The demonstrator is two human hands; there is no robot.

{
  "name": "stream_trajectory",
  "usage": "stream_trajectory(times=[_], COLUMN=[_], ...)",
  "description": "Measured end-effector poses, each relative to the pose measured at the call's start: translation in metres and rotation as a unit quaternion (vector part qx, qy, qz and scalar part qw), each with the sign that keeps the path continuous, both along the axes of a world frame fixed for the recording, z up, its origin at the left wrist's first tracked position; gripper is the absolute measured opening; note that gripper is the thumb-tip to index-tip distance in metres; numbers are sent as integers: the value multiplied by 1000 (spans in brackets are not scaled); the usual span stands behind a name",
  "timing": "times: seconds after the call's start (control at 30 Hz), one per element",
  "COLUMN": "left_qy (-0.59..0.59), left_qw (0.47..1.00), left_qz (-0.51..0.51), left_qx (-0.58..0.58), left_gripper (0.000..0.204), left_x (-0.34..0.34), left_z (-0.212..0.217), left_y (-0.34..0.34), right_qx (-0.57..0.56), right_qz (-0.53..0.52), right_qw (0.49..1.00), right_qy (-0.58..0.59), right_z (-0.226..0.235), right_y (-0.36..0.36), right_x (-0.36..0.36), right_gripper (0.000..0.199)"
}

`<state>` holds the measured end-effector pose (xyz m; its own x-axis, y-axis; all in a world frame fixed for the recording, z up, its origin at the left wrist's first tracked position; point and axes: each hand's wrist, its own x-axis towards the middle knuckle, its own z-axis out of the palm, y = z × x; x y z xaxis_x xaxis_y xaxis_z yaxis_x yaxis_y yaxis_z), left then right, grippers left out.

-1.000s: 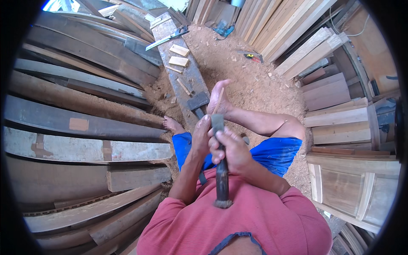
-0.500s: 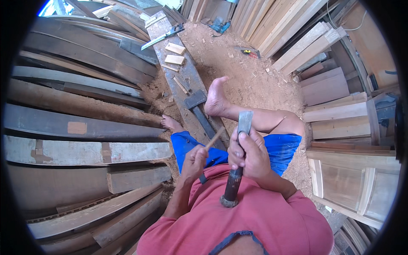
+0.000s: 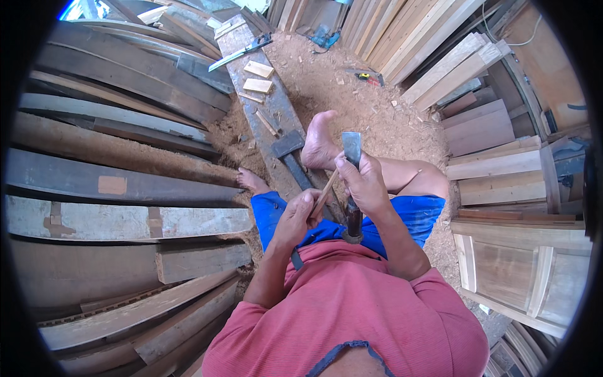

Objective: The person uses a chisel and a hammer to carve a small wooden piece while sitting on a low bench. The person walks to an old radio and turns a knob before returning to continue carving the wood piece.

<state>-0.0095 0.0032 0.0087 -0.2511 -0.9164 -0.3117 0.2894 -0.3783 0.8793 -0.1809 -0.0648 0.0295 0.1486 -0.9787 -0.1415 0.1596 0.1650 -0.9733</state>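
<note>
My left hand (image 3: 298, 218) is closed round a thin wooden stick (image 3: 327, 188) that slants up toward the right. In my right hand (image 3: 364, 182) is a chisel (image 3: 352, 146), its wide metal blade pointing away from me and its dark handle toward my waist. The stick's upper end lies against the right fingers beside the blade; whether it touches the steel I cannot tell. Beyond the hands, a mallet (image 3: 289, 144) with a dark block head lies on a long, narrow wooden bench (image 3: 251, 116).
Farther along the bench are small wood pieces (image 3: 257, 86) and a hand saw (image 3: 235, 55). Long boards (image 3: 119, 169) are stacked at the left, more timber (image 3: 414, 38) at the right. A blue power tool (image 3: 325, 39) and a yellow tape measure (image 3: 363, 76) rest on the sawdust-strewn floor.
My right hand has moved away from my body with the chisel. My left hand has shifted right, bringing the stick next to the chisel and the right fingers.
</note>
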Motion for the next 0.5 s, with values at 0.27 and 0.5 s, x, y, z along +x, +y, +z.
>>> stream_trajectory(times=[0.27, 0.5], left_qy=[227, 89], left_qw=[968, 993], left_qz=[-39, 68], left_qx=[96, 41], left_gripper=[37, 32], left_x=[-2, -9], left_z=[-11, -23], left_y=[-6, -23], right_qx=[58, 143], right_qz=[34, -58], right_qw=[996, 959], right_qy=[-54, -237], right_z=[-7, 8], right_y=[-4, 8], right_x=[-3, 15], right_gripper=[16, 19])
